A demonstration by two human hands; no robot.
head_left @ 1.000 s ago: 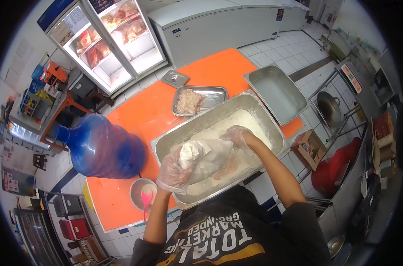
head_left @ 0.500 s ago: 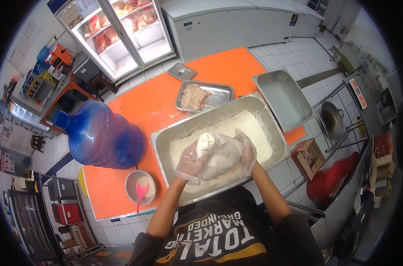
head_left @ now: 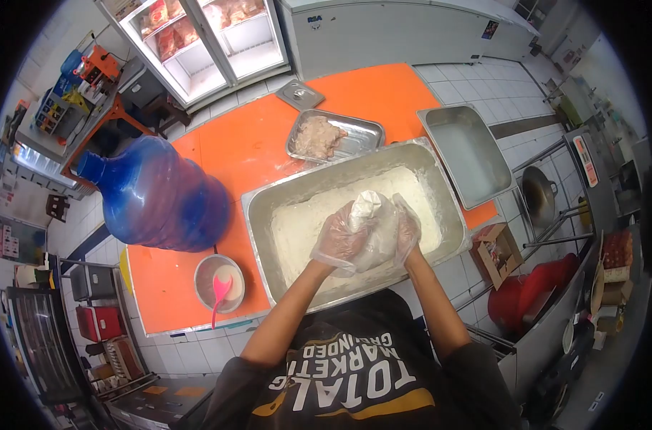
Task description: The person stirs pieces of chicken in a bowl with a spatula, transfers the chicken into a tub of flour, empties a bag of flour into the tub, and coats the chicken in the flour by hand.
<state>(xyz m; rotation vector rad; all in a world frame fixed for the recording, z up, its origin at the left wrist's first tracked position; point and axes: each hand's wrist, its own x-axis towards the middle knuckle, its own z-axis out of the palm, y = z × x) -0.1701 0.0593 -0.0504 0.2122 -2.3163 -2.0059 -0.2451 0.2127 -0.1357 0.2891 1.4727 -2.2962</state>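
A clear plastic bag [head_left: 378,240] with white powder inside is held over a deep metal pan [head_left: 261,247]. White flour [head_left: 297,236] covers the bottom of that pan. My left hand [head_left: 342,238], in a clear plastic glove, grips the bag's left side near its bunched, whitish top. On the right side, my right hand [head_left: 407,228], gloved too, presses against the bag with its fingers pointing up. Behind the pan, a smaller metal tray [head_left: 362,136] holds pale raw meat [head_left: 318,137]. What lies under the bag is partly hidden.
A large blue water jug [head_left: 161,193] lies on the orange table [head_left: 232,143] at left. Near it stands a bowl [head_left: 208,271] with a pink spoon [head_left: 220,290]. An empty metal pan [head_left: 473,154] is at the right, a metal lid [head_left: 300,94] at the back.
Both hands have moved rightward with the bag and now hold it more upright. The right hand has turned from lying over the bag to flat along its side. The camera view has shifted.
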